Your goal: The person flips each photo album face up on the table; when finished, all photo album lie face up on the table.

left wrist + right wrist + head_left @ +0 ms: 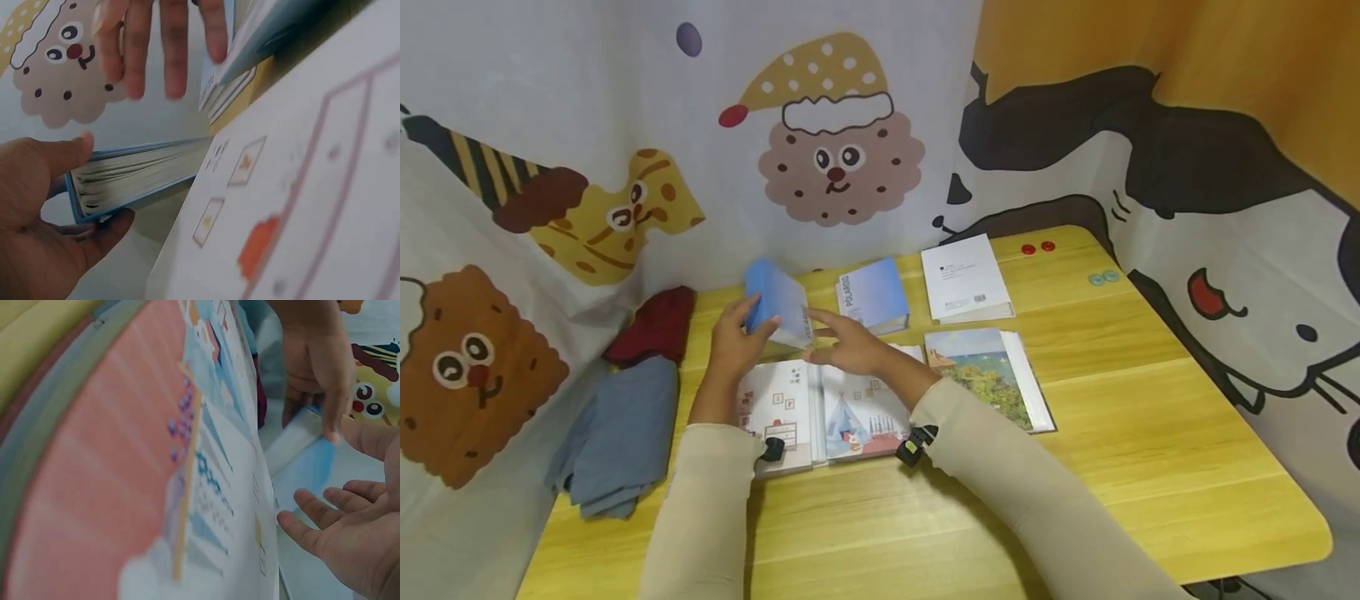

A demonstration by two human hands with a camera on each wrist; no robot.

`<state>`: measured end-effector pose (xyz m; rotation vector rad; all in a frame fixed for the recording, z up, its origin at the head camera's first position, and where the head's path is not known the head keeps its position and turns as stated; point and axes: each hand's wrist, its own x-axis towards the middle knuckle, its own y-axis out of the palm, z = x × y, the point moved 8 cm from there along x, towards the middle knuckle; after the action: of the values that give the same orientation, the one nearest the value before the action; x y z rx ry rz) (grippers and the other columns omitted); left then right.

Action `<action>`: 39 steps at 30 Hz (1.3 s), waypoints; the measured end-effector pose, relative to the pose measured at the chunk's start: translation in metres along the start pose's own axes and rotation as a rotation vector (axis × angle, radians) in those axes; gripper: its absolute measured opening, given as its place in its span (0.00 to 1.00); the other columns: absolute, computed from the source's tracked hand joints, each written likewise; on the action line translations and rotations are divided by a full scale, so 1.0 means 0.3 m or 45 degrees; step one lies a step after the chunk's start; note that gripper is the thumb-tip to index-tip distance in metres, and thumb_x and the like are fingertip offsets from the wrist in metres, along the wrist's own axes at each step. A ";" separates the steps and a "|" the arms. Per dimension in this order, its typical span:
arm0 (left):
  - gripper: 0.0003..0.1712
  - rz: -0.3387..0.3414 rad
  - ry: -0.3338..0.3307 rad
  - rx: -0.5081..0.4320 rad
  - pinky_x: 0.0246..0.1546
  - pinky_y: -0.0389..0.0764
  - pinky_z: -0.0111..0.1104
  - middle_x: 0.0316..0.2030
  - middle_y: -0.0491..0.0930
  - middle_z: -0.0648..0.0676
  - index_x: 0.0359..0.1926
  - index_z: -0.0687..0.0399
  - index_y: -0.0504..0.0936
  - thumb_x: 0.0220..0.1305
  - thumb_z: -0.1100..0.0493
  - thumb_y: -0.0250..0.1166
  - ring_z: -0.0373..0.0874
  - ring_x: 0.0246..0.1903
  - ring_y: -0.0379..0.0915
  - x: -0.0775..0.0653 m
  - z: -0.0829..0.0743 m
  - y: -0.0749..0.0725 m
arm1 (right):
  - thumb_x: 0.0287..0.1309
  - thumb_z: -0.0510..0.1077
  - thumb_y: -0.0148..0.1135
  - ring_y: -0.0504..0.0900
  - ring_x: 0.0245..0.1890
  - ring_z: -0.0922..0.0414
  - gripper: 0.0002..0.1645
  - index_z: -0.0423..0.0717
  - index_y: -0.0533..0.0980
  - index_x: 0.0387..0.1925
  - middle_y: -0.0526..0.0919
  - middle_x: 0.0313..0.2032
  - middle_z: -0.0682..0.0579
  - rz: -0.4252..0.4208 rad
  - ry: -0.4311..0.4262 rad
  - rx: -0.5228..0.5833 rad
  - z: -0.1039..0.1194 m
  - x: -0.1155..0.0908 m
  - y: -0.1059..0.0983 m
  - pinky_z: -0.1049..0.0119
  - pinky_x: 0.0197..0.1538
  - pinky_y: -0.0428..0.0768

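Note:
My left hand [734, 340] grips a blue photo album [784, 302] by its spine side, thumb on one cover and fingers on the other. The album is tilted up at the back left of the table, and its thick page edges [131, 178] show in the left wrist view. My right hand [850, 346] reaches in from the right with its fingers spread, right at the album's other side. In the right wrist view the fingers [319, 515] are extended and apart from one another. Below both hands lies an open illustrated album [778, 408] with a tent and furniture drawn on it.
A second blue album marked POLAROID [880, 292], a white album [966, 279] and a landscape-cover album [977, 367] lie to the right. Folded grey cloth [625, 437] and dark red cloth [651, 325] sit left. Red discs [1028, 249] and pale blue discs [1097, 279] lie back right.

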<state>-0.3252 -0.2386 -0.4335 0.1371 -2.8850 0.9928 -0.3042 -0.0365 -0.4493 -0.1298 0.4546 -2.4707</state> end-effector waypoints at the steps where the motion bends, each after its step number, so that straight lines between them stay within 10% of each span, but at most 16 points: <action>1: 0.39 0.014 -0.026 0.008 0.81 0.66 0.60 0.83 0.62 0.70 0.84 0.54 0.66 0.78 0.54 0.68 0.70 0.81 0.60 -0.005 0.008 -0.006 | 0.75 0.46 0.68 0.65 0.84 0.41 0.51 0.54 0.52 0.89 0.54 0.88 0.49 -0.009 0.012 -0.011 -0.003 -0.005 -0.008 0.44 0.79 0.75; 10: 0.41 0.166 -0.209 0.088 0.77 0.72 0.61 0.83 0.61 0.69 0.87 0.55 0.57 0.82 0.55 0.63 0.72 0.78 0.65 -0.026 0.081 -0.039 | 0.76 0.50 0.68 0.70 0.82 0.46 0.47 0.53 0.58 0.87 0.60 0.86 0.47 -0.121 0.089 -0.014 -0.026 -0.068 -0.131 0.46 0.79 0.75; 20: 0.42 0.282 -0.284 0.204 0.86 0.53 0.62 0.85 0.55 0.70 0.88 0.61 0.47 0.85 0.58 0.57 0.70 0.85 0.51 -0.032 0.136 0.001 | 0.77 0.50 0.68 0.71 0.81 0.44 0.42 0.49 0.63 0.84 0.69 0.81 0.41 -0.211 0.172 0.117 -0.101 -0.126 -0.257 0.47 0.77 0.78; 39: 0.45 0.414 -0.045 0.507 0.85 0.51 0.66 0.88 0.40 0.71 0.87 0.61 0.54 0.82 0.49 0.62 0.73 0.86 0.39 -0.046 -0.115 0.132 | 0.77 0.52 0.66 0.63 0.85 0.42 0.39 0.46 0.67 0.82 0.68 0.82 0.44 -0.356 0.176 -0.047 -0.114 -0.149 -0.411 0.41 0.83 0.68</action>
<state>-0.3143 -0.1856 -0.4321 -0.3028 -2.7530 1.6265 -0.3438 0.0925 -0.4374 -0.0396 0.5753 -2.7578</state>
